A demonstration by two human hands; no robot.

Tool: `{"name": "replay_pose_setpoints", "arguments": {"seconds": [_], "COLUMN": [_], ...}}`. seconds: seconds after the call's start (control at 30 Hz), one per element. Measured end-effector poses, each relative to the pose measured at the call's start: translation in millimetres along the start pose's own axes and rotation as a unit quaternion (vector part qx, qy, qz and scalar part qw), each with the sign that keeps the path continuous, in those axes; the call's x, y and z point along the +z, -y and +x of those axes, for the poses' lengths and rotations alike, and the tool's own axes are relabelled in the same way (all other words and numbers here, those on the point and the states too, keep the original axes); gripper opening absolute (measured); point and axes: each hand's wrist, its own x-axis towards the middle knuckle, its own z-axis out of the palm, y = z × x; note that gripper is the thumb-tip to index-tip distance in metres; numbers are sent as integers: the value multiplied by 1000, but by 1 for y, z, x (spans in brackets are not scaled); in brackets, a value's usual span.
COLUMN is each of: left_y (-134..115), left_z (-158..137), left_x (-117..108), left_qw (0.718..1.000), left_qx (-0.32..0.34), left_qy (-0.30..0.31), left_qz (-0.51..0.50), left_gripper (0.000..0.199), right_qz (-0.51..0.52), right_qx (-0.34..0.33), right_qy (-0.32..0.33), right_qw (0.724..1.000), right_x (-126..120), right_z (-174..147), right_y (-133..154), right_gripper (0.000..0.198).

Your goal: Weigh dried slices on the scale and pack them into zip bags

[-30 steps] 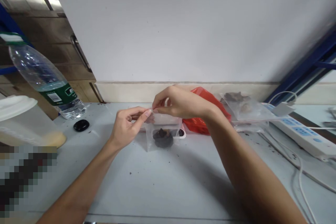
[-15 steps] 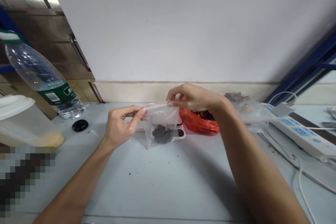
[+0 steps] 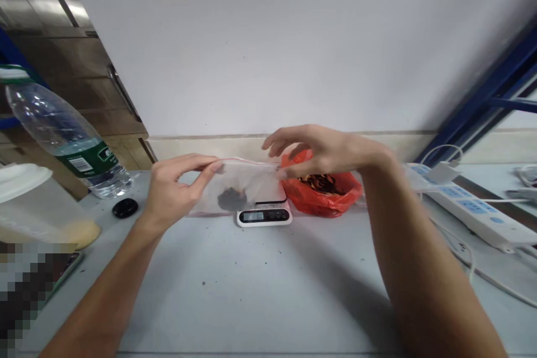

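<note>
My left hand (image 3: 178, 184) pinches the top left edge of a clear zip bag (image 3: 255, 176) with a red seal line. Inside the bag sits a dark, shrivelled clump (image 3: 232, 199). My right hand (image 3: 319, 151) is open, its fingers apart, with the thumb close to the bag's right end; whether it touches is hard to tell. Behind and below the bag is a white digital scale (image 3: 264, 218) with a lit display, its plate partly covered by the bag. A red plastic bag (image 3: 331, 201) holding dried brown strips lies beneath my right hand.
On the left stand a water bottle (image 3: 84, 151) with a green label and a white-lidded container (image 3: 25, 196), near a black round object (image 3: 125, 207). To the right lie a white power strip (image 3: 478, 204) and cables (image 3: 499, 285). A wall (image 3: 272, 56) rises behind.
The zip bag and my left hand have moved left, uncovering the scale's display. My right hand has let go of the bag's top edge and its fingers have spread.
</note>
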Motion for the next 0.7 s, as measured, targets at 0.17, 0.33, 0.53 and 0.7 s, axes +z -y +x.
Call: {"name": "replay_pose_setpoints", "arguments": {"seconds": [0.17,0.33,0.53,0.7], "left_y": [-27,-48,-56,-59], "left_z": [37,54,52,45], "left_x": [20,38,78,106], "left_qw": [990,986,987,962], "left_qx": [130,155,123,71], "left_qy": [59,32,107,262], "left_qz": [16,44,6,34], "left_gripper": [15,21,18,21], "right_qz": [12,64,-116,-333], "right_qx": [-19,7,116,111], "right_qy": [93,51,-291,-361], "right_qw": [995,997,943,864], "right_x": [14,-1,-44,-40], "right_z": [15,-13,-84,-136], "right_y": [11,-10,-36,-82], "right_gripper": [23,27,35,47]}}
